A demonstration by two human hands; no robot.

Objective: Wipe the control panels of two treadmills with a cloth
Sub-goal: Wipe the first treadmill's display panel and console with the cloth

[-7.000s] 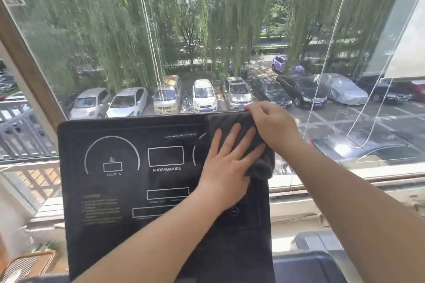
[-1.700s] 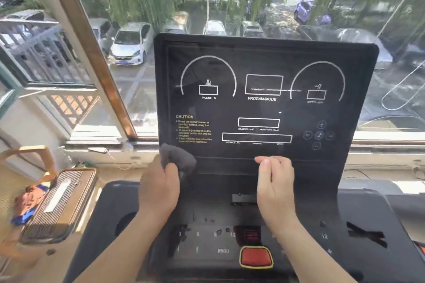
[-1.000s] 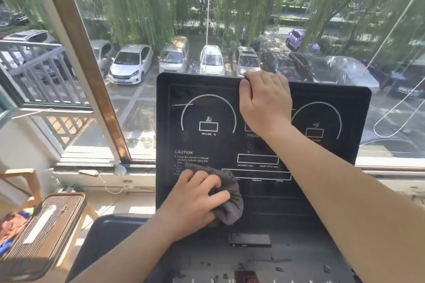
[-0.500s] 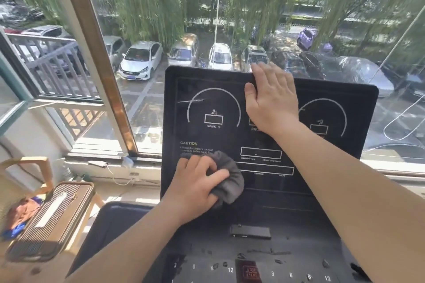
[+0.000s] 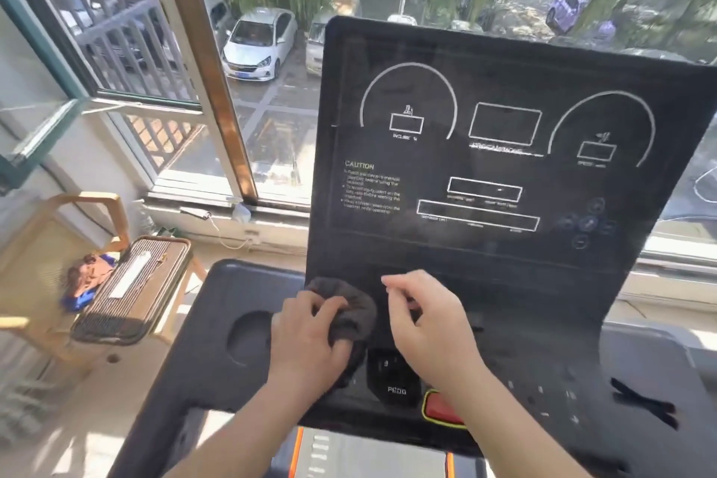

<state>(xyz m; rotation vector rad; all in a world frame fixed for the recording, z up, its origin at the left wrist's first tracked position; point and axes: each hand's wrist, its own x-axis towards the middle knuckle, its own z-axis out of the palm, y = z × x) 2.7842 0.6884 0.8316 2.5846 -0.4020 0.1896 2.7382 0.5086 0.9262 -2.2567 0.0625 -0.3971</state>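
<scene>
One cloth [image 5: 346, 301], gripped in the left hand's [image 5: 310, 338] curled fingers, sits just below the control panel's [image 5: 504, 256] lower-left corner; the right hand [image 5: 430, 326], loosely curled, holds nothing.

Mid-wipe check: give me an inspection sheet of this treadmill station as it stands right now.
Surface: black upright treadmill control panel with white markings, above a black lower console.
Job's things: dark grey cloth, bunched at the panel's lower left.
Clutter: black strap-like piece on the console's right; red button at its front.
Hands: left hand grips the cloth; right hand beside it, fingers loosely curled, nothing seen held.
Cables: thin white cable below the windowsill.
Surroundings: wooden chair bearing a striped case; window frame; parked white car outside.
</scene>
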